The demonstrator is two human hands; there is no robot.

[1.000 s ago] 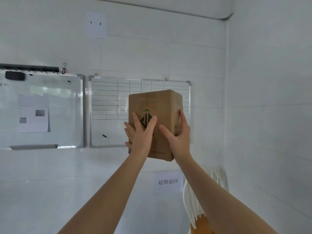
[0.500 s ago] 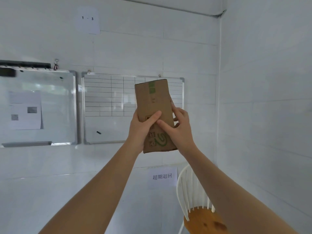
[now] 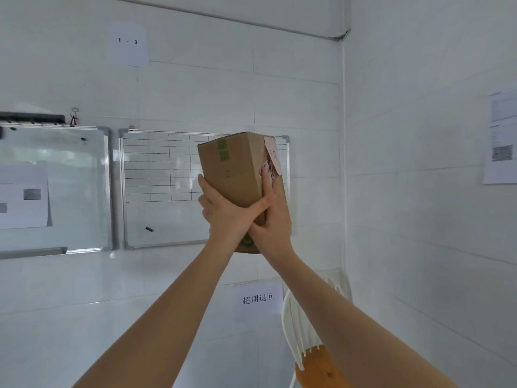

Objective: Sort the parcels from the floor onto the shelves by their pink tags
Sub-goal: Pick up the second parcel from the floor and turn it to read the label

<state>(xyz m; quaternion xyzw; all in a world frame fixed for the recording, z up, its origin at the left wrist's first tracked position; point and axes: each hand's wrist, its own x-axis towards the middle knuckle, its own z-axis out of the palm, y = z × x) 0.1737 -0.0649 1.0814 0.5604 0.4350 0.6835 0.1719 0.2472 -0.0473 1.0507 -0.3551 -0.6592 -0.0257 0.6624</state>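
Observation:
I hold a brown cardboard parcel (image 3: 233, 169) up at arm's length in front of the wall, standing on end and turned slightly. A pink tag (image 3: 272, 158) with handwriting is stuck on its right face, near the top. My left hand (image 3: 228, 217) grips the lower front and left edge of the parcel. My right hand (image 3: 272, 219) clasps its right side, fingers reaching up to the tag's lower edge. Green print shows on the front face. No shelves or floor are in view.
A gridded whiteboard (image 3: 162, 189) hangs behind the parcel, and another whiteboard (image 3: 56, 189) hangs to its left. A paper sign "1 - 3" (image 3: 128, 44) is high on the wall. A white chair (image 3: 307, 345) with a wooden seat stands in the corner below, beside a Chinese-text sign (image 3: 257, 298).
I have rotated the parcel in both hands, bringing its right face with the pink tag into sight. My view has shifted a little to the right.

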